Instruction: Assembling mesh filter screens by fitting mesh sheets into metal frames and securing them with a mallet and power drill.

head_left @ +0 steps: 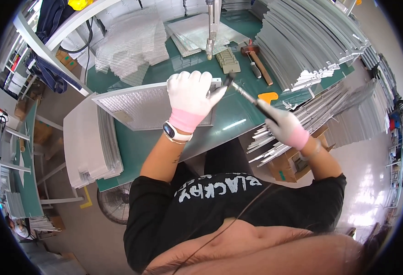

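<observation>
Head view: work at a green table [232, 111].
Item, panel [153, 107]: framed, textured, flat near the table's front edge, left of centre.
Item, left hand [190, 94]: gloved, over the panel's right part; fingers bent, thumb stretched toward the corner; whether it grips the frame, hidden.
Item, right hand [285, 128]: gloved, closed round the handle of a hammer [243, 94], its head just beside that thumb.
Hazards, as judged: a glancing blow could catch the thumb, since it lies so near; a corner struck off-square could dent the frame or make the panel skid.
Edges and room: left, panel against a sheet stack [89, 142]; beyond, a post [209, 48] and small plates [228, 61]; right, mallet [260, 65] and yellow tool [268, 97]. Open green surface lies under the hammer, toward the front edge.
</observation>
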`<state>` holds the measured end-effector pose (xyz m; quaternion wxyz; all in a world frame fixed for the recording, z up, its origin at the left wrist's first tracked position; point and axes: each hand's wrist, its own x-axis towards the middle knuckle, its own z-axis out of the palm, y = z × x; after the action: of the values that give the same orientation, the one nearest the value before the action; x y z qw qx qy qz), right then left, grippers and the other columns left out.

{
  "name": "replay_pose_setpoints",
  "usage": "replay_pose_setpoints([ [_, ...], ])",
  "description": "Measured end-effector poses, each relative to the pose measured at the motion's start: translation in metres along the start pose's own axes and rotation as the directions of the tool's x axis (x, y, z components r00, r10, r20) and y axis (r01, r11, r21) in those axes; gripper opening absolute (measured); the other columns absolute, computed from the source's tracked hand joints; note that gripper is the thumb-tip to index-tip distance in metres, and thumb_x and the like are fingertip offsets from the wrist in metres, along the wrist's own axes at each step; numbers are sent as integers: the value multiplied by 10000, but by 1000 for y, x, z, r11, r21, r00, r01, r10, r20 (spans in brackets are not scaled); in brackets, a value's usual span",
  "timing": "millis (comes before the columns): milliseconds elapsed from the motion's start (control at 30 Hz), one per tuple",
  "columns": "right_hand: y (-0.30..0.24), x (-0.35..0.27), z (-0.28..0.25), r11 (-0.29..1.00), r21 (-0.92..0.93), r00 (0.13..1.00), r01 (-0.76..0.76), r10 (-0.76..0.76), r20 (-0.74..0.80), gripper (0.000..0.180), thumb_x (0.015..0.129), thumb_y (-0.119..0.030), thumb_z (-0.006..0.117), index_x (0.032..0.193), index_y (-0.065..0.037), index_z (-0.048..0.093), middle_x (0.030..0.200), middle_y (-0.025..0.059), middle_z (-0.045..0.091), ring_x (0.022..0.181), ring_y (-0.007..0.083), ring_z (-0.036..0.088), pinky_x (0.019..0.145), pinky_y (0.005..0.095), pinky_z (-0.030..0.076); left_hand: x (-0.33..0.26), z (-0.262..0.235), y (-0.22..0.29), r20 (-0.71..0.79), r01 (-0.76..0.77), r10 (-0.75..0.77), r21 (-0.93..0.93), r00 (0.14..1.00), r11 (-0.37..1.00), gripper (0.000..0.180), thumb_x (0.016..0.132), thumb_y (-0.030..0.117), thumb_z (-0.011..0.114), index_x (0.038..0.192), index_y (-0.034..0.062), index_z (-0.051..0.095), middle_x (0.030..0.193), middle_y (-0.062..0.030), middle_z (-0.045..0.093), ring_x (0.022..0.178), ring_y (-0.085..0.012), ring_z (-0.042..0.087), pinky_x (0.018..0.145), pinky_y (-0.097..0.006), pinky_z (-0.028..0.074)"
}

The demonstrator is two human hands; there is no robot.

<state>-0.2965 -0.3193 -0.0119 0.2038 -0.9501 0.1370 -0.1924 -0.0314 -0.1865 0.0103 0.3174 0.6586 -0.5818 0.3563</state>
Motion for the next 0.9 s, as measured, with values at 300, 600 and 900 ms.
replay_pose_setpoints([
  [300, -16, 146, -18, 857, -417, 783, 304, -474, -403, 548, 789, -188, 714, 1292, -57, 542, 1242, 222, 515, 1141, 387, 509, 985, 453, 412, -12, -18, 26, -126, 45, -39, 46, 991, 998, 355, 685, 358, 768, 602, 141, 500, 605, -17, 477, 606, -223, 485, 605, -382, 329],
  [600, -128, 304, -114, 791, 310, 724, 528, -228, -651, 443, 883, -212, 684, 1238, 17, 551, 1065, 80, 612, 936, 156, 565, 804, 295, 469, 4, -4, 18, -21, 73, -73, 21, 997, 997, 328, 667, 338, 762, 569, 156, 507, 547, -2, 475, 543, -219, 489, 601, -386, 334],
  [900, -126, 257, -102, 257, 863, 899, 436, -74, -432, 128, 907, -217, 657, 959, -114, 602, 760, -18, 594, 574, 76, 565, 486, 189, 448, 0, 11, 6, -137, 60, -67, -51, 988, 997, 242, 641, 344, 782, 670, 157, 632, 571, 3, 497, 590, -211, 505, 648, -391, 356],
])
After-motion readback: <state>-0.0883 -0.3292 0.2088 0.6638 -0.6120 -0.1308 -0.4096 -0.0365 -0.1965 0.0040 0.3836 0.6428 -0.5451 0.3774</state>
